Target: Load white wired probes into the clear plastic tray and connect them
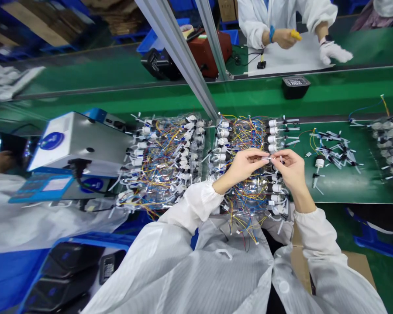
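Note:
My left hand (249, 162) and my right hand (287, 165) meet at the fingertips above the table. Both are closed in a pinch on a small, thin, pale piece (266, 158), mostly hidden by the fingers. Beneath them lies a tray of wired parts (249, 137): white cylinders, black fittings with pale strips, and tangled yellow, blue and red leads. To the right of my right hand, one wired white cylinder (319, 162) rests on the green table (347, 187). A loose pile of black fittings with pale strips (337, 148) lies beside it.
A second tray of wired parts (163, 161) lies left, next to a grey and blue machine (85, 139). Metal posts (183, 56) rise behind. A black box (295, 86) sits on the ledge. Across, a co-worker's gloved hand (334, 52) shows. A blue crate (85, 237) holds black devices.

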The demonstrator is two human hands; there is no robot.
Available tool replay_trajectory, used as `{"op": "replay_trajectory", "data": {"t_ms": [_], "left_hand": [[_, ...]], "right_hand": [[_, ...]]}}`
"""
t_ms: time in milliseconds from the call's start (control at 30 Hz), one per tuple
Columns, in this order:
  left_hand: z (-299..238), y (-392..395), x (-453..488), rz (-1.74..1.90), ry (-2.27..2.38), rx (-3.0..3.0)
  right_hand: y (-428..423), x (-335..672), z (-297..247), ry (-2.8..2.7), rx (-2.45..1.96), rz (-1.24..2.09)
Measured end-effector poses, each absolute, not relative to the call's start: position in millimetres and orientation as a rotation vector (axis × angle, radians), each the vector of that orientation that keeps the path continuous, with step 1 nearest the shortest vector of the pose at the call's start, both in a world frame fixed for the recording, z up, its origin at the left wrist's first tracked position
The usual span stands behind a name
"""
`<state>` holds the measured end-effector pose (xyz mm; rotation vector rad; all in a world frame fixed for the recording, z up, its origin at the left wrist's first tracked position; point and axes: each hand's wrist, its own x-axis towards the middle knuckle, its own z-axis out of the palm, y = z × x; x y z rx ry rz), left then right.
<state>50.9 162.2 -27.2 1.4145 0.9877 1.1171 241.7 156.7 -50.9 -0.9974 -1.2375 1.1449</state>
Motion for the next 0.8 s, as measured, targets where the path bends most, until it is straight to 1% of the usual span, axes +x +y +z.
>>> {"op": "replay_trajectory", "data": {"t_ms": [400,567,667,800], "left_hand": [[-32.2,160.3,51.0,1.159,1.008,1.546],[-27.4,160.1,47.5,1.172,1.067,1.863],[-25.3,159.5,44.7,1.199,1.031,2.07],[-26.9,158.5,44.2,1.202,0.961,2.187]], "right_hand": [[153.4,235.9,-56.9,-1.154,-0.997,1.113],[153.1,235.4,-60.3,-1.133,-1.005,1.136],[152.2,235.8,-59.1,-1.124,-1.039,1.138],[152.3,239.9,-56.4,-1.194,-1.065,1.154]]}}
